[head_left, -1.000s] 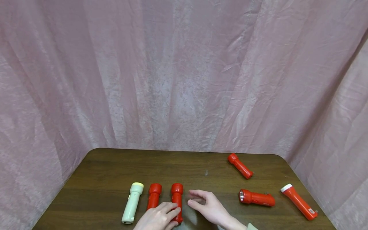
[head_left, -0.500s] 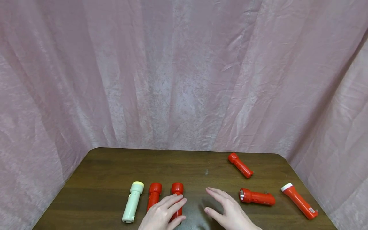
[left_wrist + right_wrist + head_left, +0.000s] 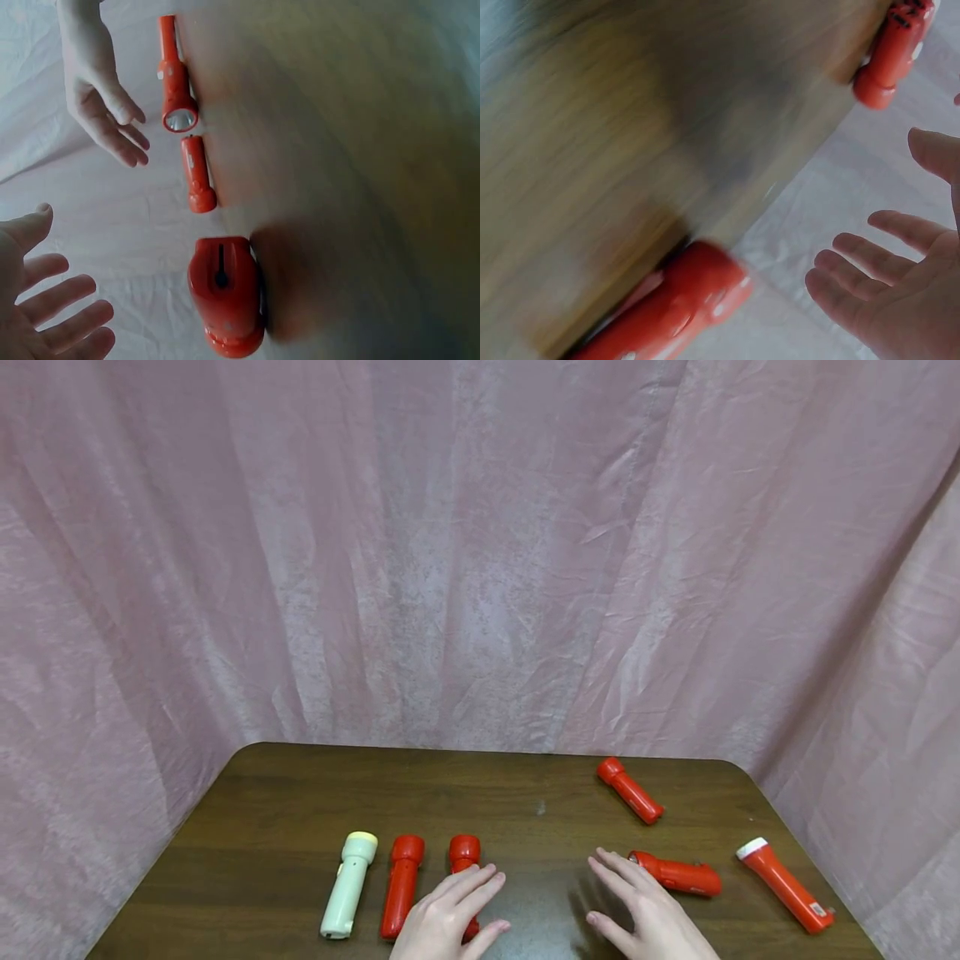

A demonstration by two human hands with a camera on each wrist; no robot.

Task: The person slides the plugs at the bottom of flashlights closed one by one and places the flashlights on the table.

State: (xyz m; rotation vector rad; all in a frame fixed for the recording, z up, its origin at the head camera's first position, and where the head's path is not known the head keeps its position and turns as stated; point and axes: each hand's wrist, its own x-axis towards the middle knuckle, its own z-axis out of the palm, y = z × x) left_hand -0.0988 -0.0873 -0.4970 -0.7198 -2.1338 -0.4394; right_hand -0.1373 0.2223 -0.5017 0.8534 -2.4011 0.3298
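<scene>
My left hand (image 3: 450, 914) hovers with spread fingers over a red flashlight (image 3: 465, 850), covering its body in the head view. In the left wrist view that flashlight (image 3: 226, 289) lies beside the hand, apart from the fingers. My right hand (image 3: 645, 912), fingers extended, is near the lens end of another red flashlight (image 3: 684, 876) lying sideways. The right wrist view shows a red flashlight (image 3: 686, 304) below the fingertips and nothing in the palm. Left of my left hand lie a second upright-pointing red flashlight (image 3: 402, 889) and a pale green flashlight (image 3: 348, 885).
At the back right of the wooden table (image 3: 360, 789) a red flashlight (image 3: 632, 791) lies at a slant. Farther right is a red flashlight with a white head (image 3: 785, 887), near the table's side edge. A pink curtain (image 3: 480, 568) hangs behind and at the sides.
My right hand has moved right, from beside the middle red flashlight to the sideways one, its fingers spreading. My left hand has lifted off the middle flashlight and shifted slightly right.
</scene>
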